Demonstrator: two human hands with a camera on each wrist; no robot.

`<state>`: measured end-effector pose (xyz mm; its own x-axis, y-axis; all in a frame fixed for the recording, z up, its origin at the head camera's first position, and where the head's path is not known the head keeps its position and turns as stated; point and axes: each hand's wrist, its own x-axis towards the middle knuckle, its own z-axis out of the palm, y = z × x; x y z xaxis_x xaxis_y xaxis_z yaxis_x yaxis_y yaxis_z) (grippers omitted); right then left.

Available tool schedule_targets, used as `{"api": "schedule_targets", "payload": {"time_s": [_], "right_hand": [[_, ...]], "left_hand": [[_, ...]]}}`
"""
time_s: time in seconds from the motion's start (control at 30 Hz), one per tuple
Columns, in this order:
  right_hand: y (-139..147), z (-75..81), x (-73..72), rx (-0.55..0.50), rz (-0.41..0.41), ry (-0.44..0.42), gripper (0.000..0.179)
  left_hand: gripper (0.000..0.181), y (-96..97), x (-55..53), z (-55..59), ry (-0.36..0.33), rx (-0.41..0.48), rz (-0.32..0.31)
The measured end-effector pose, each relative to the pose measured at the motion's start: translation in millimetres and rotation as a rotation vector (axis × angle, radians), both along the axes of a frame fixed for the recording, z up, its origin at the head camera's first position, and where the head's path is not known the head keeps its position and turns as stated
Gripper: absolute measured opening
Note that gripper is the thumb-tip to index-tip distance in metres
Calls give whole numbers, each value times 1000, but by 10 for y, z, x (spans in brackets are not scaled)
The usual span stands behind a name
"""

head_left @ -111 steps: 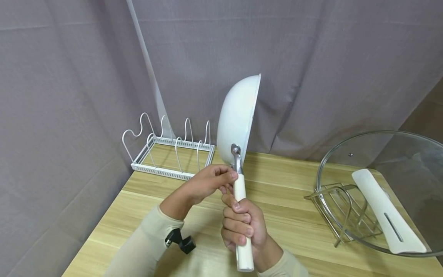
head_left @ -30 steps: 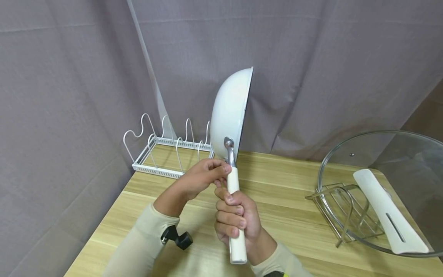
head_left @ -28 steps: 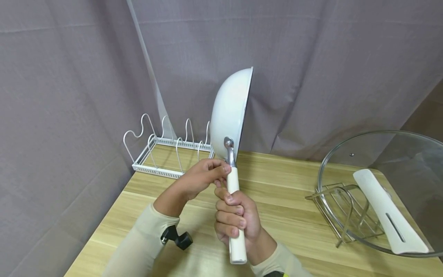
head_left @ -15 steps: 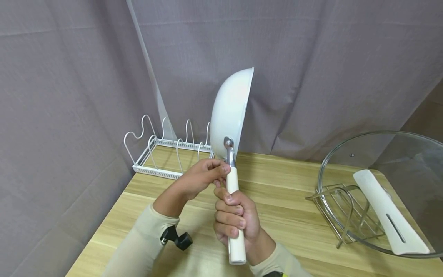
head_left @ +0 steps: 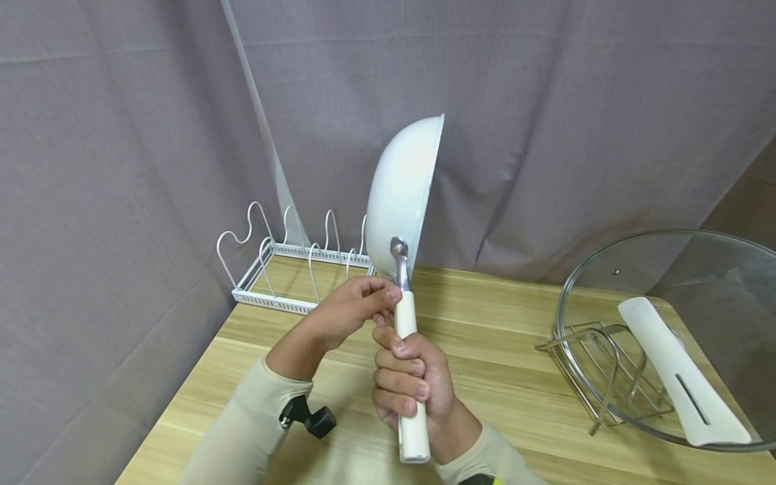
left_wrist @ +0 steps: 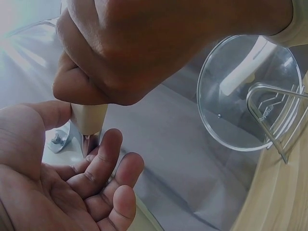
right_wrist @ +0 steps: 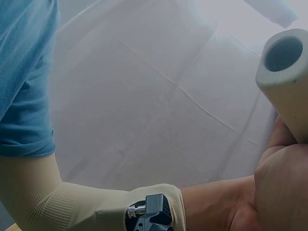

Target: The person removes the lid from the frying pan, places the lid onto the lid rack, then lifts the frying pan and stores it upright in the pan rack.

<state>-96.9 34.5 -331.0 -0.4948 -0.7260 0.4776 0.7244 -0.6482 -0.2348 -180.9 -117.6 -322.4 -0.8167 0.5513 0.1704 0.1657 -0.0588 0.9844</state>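
Note:
A white wok (head_left: 403,182) is held up on its side above the table, bowl at the top and rim facing right. Its cream handle (head_left: 414,434) points down toward me. My right hand (head_left: 418,384) grips that handle with all its fingers wrapped round it. Higher up, my left hand (head_left: 354,306) pinches the handle near the metal neck (head_left: 402,266); in the left wrist view the thumb of the left hand (left_wrist: 53,178) lies against the handle and its other fingers are bent beside the neck. The right wrist view shows the hollow handle end (right_wrist: 284,55).
Behind the wok on the left stands a white wire pan rack (head_left: 273,300). On the right, a steel wire stand (head_left: 582,377) bears a large glass lid (head_left: 606,246) with a long white handle (head_left: 682,370). Grey curtains (head_left: 545,135) hang behind the wooden table (head_left: 485,323).
Compared with several seconds ago, the wok and both hands stand slightly further left and higher. Over the last second they have hardly moved. Both grips are the same.

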Motion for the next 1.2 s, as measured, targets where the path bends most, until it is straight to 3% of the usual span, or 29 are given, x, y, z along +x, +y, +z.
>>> {"api": "schedule_targets", "payload": {"time_s": [0.83, 1.2], "right_hand": [[-52, 19, -33, 12, -21, -2, 11], [-70, 41, -25, -2, -15, 1, 11]], "left_hand": [[25, -24, -7, 22, 0, 12, 42], [26, -45, -20, 23, 14, 14, 33]]}}
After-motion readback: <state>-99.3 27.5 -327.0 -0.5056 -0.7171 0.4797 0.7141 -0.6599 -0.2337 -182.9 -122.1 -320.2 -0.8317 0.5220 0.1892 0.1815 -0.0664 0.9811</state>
